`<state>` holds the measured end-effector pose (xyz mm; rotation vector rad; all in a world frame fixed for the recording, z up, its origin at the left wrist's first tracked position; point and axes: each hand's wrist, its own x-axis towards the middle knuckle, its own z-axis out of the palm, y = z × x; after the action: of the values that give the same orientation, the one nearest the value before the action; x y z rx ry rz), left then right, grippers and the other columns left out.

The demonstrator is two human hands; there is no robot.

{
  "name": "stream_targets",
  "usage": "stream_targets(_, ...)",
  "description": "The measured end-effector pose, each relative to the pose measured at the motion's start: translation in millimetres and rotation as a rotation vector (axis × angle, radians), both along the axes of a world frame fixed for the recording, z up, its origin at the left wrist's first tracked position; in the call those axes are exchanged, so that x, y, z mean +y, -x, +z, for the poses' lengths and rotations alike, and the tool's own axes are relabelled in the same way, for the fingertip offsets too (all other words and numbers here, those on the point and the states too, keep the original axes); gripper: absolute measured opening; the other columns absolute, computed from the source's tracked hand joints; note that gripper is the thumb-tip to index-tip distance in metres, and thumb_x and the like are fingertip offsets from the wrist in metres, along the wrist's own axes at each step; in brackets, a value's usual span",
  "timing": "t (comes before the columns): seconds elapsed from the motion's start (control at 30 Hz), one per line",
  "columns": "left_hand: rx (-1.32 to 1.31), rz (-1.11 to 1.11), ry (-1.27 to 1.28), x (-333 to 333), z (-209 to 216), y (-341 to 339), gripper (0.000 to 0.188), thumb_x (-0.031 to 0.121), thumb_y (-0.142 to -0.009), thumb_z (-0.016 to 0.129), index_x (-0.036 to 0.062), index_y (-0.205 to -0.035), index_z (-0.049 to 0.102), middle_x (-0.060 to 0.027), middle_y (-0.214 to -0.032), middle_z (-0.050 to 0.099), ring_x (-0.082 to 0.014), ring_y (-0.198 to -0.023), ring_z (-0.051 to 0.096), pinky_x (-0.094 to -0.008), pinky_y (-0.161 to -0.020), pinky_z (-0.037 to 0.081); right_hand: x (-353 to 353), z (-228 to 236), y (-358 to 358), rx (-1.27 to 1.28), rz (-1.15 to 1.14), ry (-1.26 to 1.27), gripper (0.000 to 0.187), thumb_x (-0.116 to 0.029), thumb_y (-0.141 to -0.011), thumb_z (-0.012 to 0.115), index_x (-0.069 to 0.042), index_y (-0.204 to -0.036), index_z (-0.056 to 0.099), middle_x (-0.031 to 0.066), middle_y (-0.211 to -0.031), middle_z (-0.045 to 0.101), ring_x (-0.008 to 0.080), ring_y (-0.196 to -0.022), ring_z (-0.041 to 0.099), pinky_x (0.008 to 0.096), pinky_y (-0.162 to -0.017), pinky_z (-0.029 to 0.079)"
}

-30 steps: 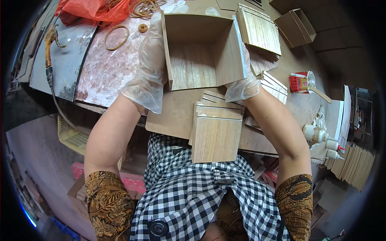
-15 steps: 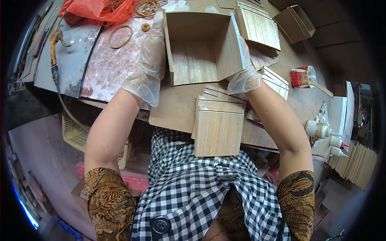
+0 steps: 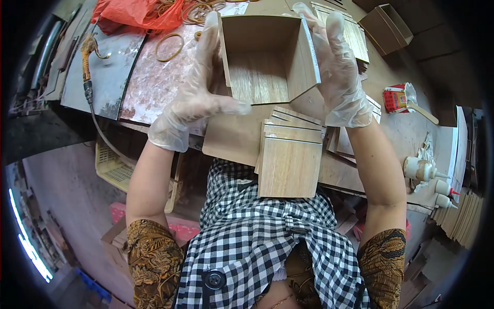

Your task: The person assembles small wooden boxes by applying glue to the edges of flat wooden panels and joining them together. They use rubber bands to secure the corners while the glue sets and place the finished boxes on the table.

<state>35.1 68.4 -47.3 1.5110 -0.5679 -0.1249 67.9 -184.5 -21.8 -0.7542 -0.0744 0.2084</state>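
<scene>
The wooden box (image 3: 260,77) is at the worker's twelve o'clock, left hand (image 3: 194,100) at its nine, right hand (image 3: 340,77) at its three, fingers spread open; I can't tell whether they touch it.

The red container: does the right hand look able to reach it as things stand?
Probably yes. The right hand is open beside the box, the red container lies off to its right, and nothing tall seems to stand between them. I cannot tell whether the hand touches the box.
</scene>
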Motion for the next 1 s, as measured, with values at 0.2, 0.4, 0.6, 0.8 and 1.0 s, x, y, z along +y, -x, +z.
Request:
stream_targets(0.2,0.14,0.07,-0.181,-6,24,6,0.14,0.003,-0.056,0.092,0.0149,-0.159,-0.001,-0.0093,-0.164,0.014,-0.0227,-0.15,0.018,-0.0378,-0.121,0.021,1,6,5,-0.149,0.013,0.468,0.074,-0.026,-0.099,0.059,0.007,-0.153,0.021,0.0121,-0.16,0.027,0.0184,-0.147,0.024,0.0291,-0.119,0.018)
stream_targets(0.4,0.231,0.01,-0.1,-9,29,4,0.139,0.002,-0.056,0.091,0.0162,-0.16,-0.001,-0.0077,-0.163,0.018,-0.0203,-0.148,0.022,-0.0368,-0.12,0.024,3,10,8,-0.134,0.014,0.487,0.078,-0.028,-0.097,0.062,0.008,-0.152,0.021,0.0125,-0.161,0.024,0.0187,-0.149,0.018,0.0297,-0.12,0.012)
stream_targets(0.6,0.177,0.016,-0.178,-5,23,1,0.14,0.005,-0.056,0.093,0.0145,-0.16,-0.001,-0.0074,-0.163,0.019,-0.0199,-0.148,0.022,-0.0353,-0.12,0.023,0,4,6,-0.157,0.001,0.509,0.079,-0.031,-0.097,0.063,0.009,-0.152,0.023,0.0124,-0.16,0.026,0.0186,-0.149,0.018,0.03,-0.12,0.011)
stream_targets(0.8,0.139,0.024,-0.236,-1,18,2,0.139,0.013,-0.057,0.095,0.0114,-0.159,0.001,-0.0081,-0.162,0.019,-0.0202,-0.148,0.021,-0.0349,-0.12,0.022,-2,2,9,-0.174,0.032,0.27,0.084,-0.043,-0.095,0.064,0.007,-0.15,0.028,0.0141,-0.157,0.032,0.0209,-0.147,0.024,0.0336,-0.121,0.013)
stream_targets(1.0,0.089,0.028,-0.302,3,13,1,0.135,0.016,-0.059,0.094,0.0065,-0.159,0.004,-0.0113,-0.16,0.022,-0.022,-0.147,0.022,-0.0352,-0.12,0.021,-13,32,7,-0.19,0.016,0.037,0.095,-0.059,-0.087,0.066,0.004,-0.149,0.032,0.0093,-0.14,0.05,0.0228,-0.136,0.041,0.0384,-0.118,0.024)
